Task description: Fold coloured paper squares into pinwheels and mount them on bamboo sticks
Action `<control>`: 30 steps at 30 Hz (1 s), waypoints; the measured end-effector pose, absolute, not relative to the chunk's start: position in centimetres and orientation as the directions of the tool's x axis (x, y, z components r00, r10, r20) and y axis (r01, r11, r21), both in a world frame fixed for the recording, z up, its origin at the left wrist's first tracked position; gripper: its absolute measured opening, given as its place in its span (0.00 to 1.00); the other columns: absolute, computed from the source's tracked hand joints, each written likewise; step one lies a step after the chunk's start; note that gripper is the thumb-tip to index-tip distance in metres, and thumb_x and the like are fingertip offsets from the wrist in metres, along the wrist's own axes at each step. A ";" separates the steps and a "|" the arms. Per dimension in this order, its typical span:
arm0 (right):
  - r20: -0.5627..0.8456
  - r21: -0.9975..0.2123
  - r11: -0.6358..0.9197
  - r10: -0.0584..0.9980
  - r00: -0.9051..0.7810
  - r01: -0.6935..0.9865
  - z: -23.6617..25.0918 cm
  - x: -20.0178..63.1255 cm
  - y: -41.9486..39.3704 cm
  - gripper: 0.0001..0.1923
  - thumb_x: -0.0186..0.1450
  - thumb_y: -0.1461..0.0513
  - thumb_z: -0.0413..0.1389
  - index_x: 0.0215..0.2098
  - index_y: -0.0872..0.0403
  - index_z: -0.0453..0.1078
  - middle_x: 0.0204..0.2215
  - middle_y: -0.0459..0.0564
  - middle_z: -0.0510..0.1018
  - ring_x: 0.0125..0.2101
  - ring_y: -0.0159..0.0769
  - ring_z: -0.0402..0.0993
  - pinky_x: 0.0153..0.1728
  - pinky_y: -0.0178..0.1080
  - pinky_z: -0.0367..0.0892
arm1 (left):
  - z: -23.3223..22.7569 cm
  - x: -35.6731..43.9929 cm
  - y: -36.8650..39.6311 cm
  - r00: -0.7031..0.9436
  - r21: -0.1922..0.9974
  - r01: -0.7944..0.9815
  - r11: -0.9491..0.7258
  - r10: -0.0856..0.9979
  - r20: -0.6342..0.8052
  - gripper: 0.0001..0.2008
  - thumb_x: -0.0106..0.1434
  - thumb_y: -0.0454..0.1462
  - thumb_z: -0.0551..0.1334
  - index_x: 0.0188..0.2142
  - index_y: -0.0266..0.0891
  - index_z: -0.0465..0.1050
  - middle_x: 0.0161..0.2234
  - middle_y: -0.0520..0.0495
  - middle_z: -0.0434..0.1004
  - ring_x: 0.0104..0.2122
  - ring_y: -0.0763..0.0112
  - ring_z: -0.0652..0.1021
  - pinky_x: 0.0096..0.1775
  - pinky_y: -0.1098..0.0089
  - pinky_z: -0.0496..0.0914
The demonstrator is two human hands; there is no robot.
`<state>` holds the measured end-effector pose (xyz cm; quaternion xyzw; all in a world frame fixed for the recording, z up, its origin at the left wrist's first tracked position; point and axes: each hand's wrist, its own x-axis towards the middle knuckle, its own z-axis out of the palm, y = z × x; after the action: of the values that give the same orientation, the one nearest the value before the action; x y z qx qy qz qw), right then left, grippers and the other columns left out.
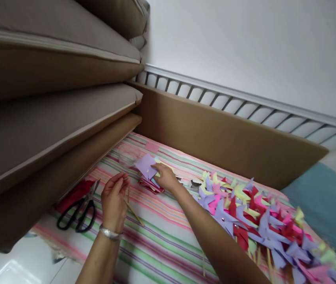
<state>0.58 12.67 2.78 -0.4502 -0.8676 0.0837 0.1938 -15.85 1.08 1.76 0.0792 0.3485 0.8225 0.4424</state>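
My right hand (164, 176) reaches forward and pinches a purple paper square (145, 165), lifted off a small stack of coloured paper squares (150, 184) on the striped cloth (162, 240). My left hand (114, 199), with a silver bracelet on the wrist, holds a thin wooden stick (132, 212) and something small pinched between thumb and fingers. A long heap of finished paper pinwheels (256, 219) in purple, red, pink and yellow lies to the right of my right arm.
Black scissors (77, 215) lie on the cloth at the left beside a red sheet (75, 194). Brown cushions (43, 130) are stacked at the left, a brown padded board (223, 136) and white rail (244, 104) run behind, a teal cushion (327, 205) at right.
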 end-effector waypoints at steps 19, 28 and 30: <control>0.694 -0.261 0.569 0.672 -0.259 0.779 4.9 -4.6 11.5 0.11 0.63 0.63 0.53 0.40 0.47 0.76 0.43 0.51 0.75 0.43 0.41 0.66 0.45 0.44 0.61 | 2.8 -15.6 0.3 -0.090 0.454 -0.891 0.008 0.977 -0.193 0.14 0.58 0.41 0.61 0.40 0.32 0.74 0.42 0.37 0.77 0.41 0.63 0.77 0.48 0.62 0.68; 0.796 -0.241 0.745 0.518 -0.312 0.622 0.1 1.3 2.4 0.19 0.62 0.71 0.51 0.45 0.46 0.72 0.49 0.51 0.71 0.43 0.39 0.66 0.42 0.45 0.66 | 3.7 -13.6 0.2 0.024 0.332 -0.937 0.112 0.966 -0.257 0.11 0.60 0.32 0.59 0.42 0.32 0.73 0.37 0.41 0.80 0.39 0.64 0.78 0.44 0.65 0.73; 0.786 -0.308 0.732 0.556 -0.271 0.608 -0.8 2.8 1.2 0.19 0.62 0.71 0.50 0.44 0.46 0.73 0.50 0.52 0.71 0.47 0.40 0.65 0.45 0.46 0.66 | 3.4 -12.4 0.3 0.018 0.386 -0.908 0.164 0.935 -0.354 0.12 0.58 0.27 0.57 0.42 0.29 0.73 0.36 0.40 0.80 0.37 0.64 0.79 0.42 0.67 0.74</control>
<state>2.77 1.24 -0.83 -0.3652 -0.7966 -0.0270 0.4809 -12.36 0.32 3.35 0.0251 0.2708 0.6461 0.7131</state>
